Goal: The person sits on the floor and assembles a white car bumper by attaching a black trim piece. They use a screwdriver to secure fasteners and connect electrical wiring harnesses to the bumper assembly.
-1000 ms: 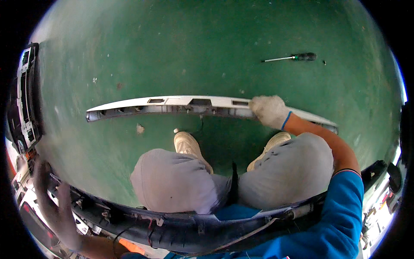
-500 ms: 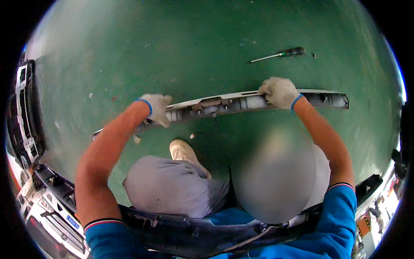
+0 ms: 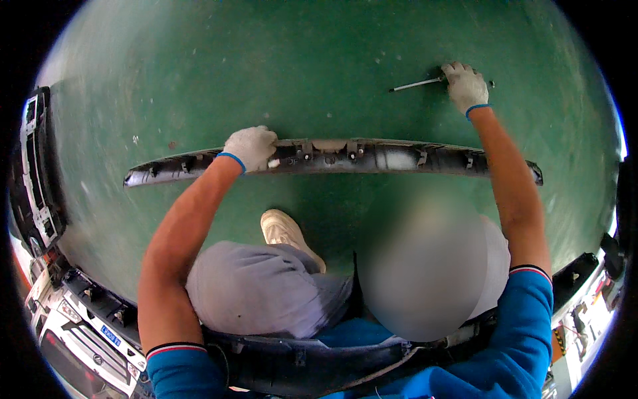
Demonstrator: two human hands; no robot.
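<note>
A long dark plastic trim strip [image 3: 372, 156] with clips along its inner face stretches across the green floor [image 3: 266, 66] in front of my knees. My left hand [image 3: 249, 146], in a white glove with a blue cuff, grips the strip left of its middle. My right hand [image 3: 465, 85], gloved the same way, is stretched far forward and closed on the dark handle of a screwdriver [image 3: 415, 84] lying on the floor; its thin metal shaft points left.
A black grille-like car part [image 3: 33, 173] lies at the left edge. Another dark bumper piece [image 3: 319, 366] runs behind my legs at the bottom. A white vehicle front [image 3: 80, 332] shows at the lower left. My shoe [image 3: 282, 229] rests near the strip.
My right hand has let go of the strip's right part and reached forward onto the screwdriver. The left hand still holds the strip, which now lies lower and more level in view.
</note>
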